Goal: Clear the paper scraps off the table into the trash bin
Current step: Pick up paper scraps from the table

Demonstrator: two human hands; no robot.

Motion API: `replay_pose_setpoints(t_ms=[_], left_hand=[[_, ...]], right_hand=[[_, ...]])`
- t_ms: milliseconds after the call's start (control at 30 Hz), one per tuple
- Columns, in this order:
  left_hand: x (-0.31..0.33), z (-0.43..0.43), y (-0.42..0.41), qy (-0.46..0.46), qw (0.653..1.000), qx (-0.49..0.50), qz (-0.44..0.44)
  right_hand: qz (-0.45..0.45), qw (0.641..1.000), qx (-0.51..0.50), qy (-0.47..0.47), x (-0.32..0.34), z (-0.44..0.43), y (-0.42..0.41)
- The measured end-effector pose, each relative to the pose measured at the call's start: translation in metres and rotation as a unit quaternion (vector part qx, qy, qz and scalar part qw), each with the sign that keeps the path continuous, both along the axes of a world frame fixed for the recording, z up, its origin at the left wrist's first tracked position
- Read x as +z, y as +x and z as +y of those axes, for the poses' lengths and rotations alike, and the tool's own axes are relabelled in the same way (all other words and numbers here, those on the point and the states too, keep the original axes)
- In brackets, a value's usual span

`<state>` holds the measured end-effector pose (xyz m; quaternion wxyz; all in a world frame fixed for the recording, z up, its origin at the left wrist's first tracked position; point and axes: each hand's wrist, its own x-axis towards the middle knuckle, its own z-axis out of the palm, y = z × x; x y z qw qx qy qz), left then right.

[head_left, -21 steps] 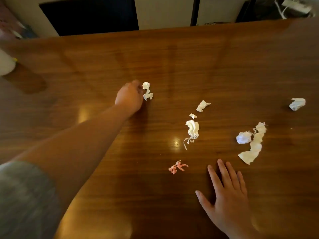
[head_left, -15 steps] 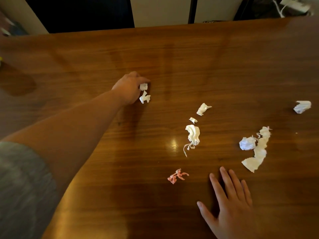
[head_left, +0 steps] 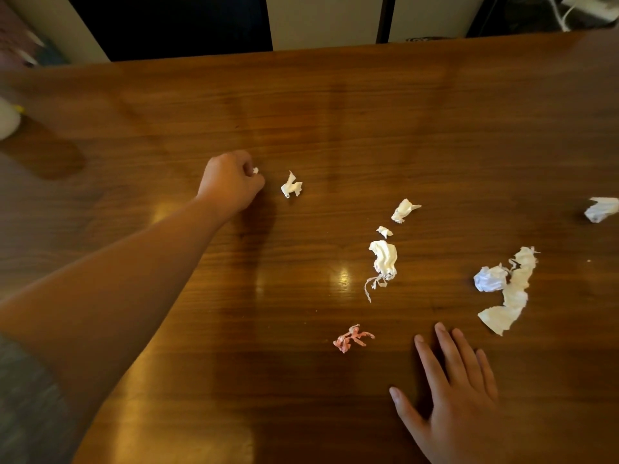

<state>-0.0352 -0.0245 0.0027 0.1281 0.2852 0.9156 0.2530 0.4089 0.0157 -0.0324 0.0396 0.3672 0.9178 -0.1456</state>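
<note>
Wooden table point(head_left: 335, 128), with crumpled scraps point(head_left: 383, 259) strewn mostly to the right. The left hand point(head_left: 231, 182) is curled tight round a tiny scrap point(head_left: 255, 170) (only a white tip shows between the fingers); a loose scrap point(head_left: 291, 186) lies on the wood just beside it. Nearer, the right hand point(head_left: 459, 396) rests flat, fingers straight and slightly spread, holding nothing, near a pink scrap point(head_left: 351, 339) and a long strip point(head_left: 512, 293).
</note>
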Motion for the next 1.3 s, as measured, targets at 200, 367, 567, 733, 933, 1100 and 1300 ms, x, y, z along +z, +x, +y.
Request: replay_pose_setpoints(t_ms=[200,367,567,733,933,1100,1300], left_hand=[[-0.001,-0.004,0.034,0.000,0.998,-0.068,-0.010],[-0.018,0.018,0.046,-0.106,0.992,-0.049,0.054],[-0.026,0.032,0.051,-0.179,0.964,-0.102,0.168],[-0.019,0.040,0.069,-0.155,0.963,-0.137,0.171],[0.002,0.063,0.113,-0.018,0.982,-0.164,-0.096],[0.009,0.096,0.146,-0.100,0.970,-0.215,-0.041],[0.000,0.119,0.163,-0.220,0.939,-0.261,0.041]], right_hand=[[-0.024,1.000,0.002,-0.010,0.007,0.000,-0.001],[-0.015,1.000,0.005,-0.008,0.005,0.000,0.001],[-0.002,1.000,0.010,0.005,-0.001,0.000,0.004],[0.008,1.000,0.017,0.006,-0.007,0.000,0.009],[0.026,1.000,0.015,0.000,-0.014,0.000,0.011],[0.033,0.999,0.010,-0.002,-0.015,-0.001,0.011],[0.040,0.999,0.010,0.000,-0.015,-0.001,0.012]])
